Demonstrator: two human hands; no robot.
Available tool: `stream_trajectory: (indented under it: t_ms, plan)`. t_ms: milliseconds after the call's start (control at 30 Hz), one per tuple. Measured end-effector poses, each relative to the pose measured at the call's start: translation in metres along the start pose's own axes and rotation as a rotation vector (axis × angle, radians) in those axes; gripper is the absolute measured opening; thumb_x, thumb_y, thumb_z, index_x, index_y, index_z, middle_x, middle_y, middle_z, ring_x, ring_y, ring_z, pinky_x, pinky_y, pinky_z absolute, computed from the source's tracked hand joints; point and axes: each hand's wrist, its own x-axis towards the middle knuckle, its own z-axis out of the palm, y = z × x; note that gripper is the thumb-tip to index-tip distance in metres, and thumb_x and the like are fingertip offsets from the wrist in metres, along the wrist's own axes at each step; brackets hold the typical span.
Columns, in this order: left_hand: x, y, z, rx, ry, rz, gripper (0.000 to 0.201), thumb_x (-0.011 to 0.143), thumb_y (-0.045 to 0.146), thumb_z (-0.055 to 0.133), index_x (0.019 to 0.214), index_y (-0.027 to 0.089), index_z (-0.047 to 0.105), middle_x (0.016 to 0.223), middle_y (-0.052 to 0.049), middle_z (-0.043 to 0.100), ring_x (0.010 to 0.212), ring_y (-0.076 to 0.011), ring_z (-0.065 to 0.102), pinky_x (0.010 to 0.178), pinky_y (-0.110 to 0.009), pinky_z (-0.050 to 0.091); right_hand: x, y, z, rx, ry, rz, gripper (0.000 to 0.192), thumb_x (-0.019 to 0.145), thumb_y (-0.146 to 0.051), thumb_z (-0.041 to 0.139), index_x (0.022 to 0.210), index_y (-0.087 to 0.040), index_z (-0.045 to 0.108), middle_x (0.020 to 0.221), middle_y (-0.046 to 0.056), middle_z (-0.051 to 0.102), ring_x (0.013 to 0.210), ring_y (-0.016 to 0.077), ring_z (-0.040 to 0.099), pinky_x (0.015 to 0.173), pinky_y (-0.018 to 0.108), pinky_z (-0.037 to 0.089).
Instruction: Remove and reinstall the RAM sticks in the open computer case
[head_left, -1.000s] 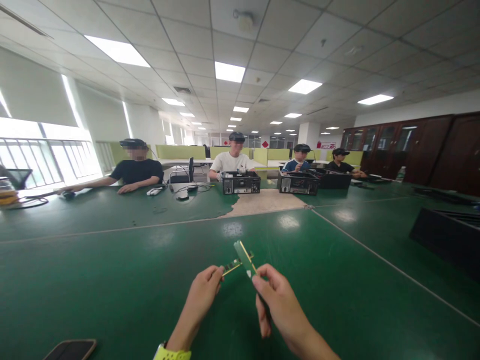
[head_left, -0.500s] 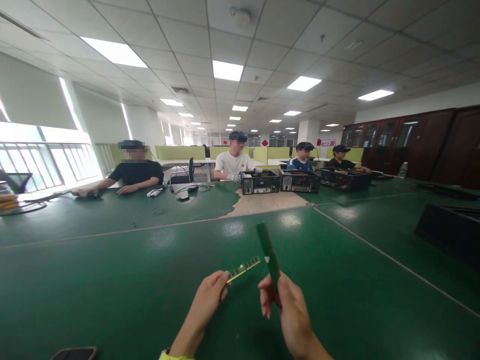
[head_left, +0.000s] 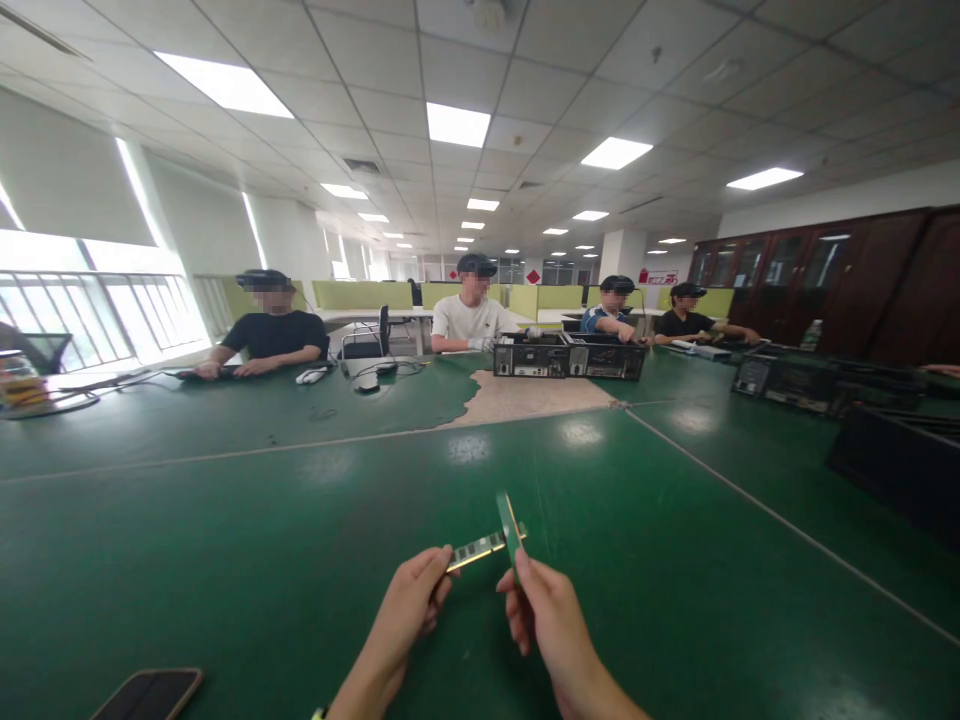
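Left hand (head_left: pixel 409 615) pinched shut on near end of a RAM stick (head_left: pixel 480 549); long axis near flat, running from the fingertips out to the right and slightly up, gold contact edge facing down. Right hand (head_left: pixel 544 620) closed thumb-and-finger on the bottom end of a second RAM stick (head_left: pixel 510 521); long axis steep, leaning up and a bit left from the fingers, seen nearly edge-on. Free ends of both sticks meeting between and just above the two hands, crossing in view; actual contact impossible to tell. Both held in the air over the green table mat (head_left: pixel 225 560), hands close together, fingertips apart. Phone (head_left: pixel 146 693) flat on the mat, well to the left of the left hand and nearer the camera. Far across the table beyond the hands: four other people seated, open computer cases (head_left: pixel 570 357) in front of them. Black case (head_left: pixel 896 465) well to the right of the right hand. Bare patch in the mat (head_left: pixel 532 397) straight ahead of both hands.
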Motion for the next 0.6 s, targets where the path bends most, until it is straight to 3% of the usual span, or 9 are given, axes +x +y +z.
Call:
stream_trajectory:
  t_ms: [267, 367, 600]
  plan:
    - [-0.016, -0.005, 0.012, -0.146, 0.066, -0.017, 0.051, 0.063, 0.065, 0.061, 0.067, 0.015, 0.051, 0.042, 0.011, 0.032, 0.034, -0.0015, 0.021, 0.036, -0.016, 0.01, -0.022, 0.015, 0.001, -0.116, 0.009, 0.019, 0.065, 0.072, -0.08, 0.037, 0.067, -0.017, 0.055, 0.046, 0.001, 0.05, 0.037, 0.0081, 0.04, 0.035, 0.02, 0.026]
    - [-0.019, -0.005, 0.013, -0.164, 0.062, -0.02, 0.051, 0.062, 0.064, 0.062, 0.066, 0.015, 0.051, 0.041, 0.011, 0.031, 0.034, -0.0009, 0.019, 0.036, -0.016, 0.01, -0.028, 0.014, 0.002, -0.139, 0.007, -0.042, 0.064, 0.076, -0.077, 0.035, 0.07, -0.017, 0.056, 0.048, 0.002, 0.053, 0.037, 0.0087, 0.041, 0.036, 0.02, 0.027]
    - [-0.023, 0.007, 0.012, -0.143, 0.083, 0.009, 0.047, 0.065, 0.061, 0.061, 0.065, 0.015, 0.052, 0.042, 0.011, 0.029, 0.035, -0.001, 0.018, 0.036, -0.015, 0.01, -0.039, 0.01, 0.001, -0.041, 0.0, -0.046, 0.06, 0.079, -0.072, 0.038, 0.07, -0.015, 0.054, 0.041, -0.002, 0.048, 0.033, 0.006, 0.037, 0.037, 0.018, 0.026]
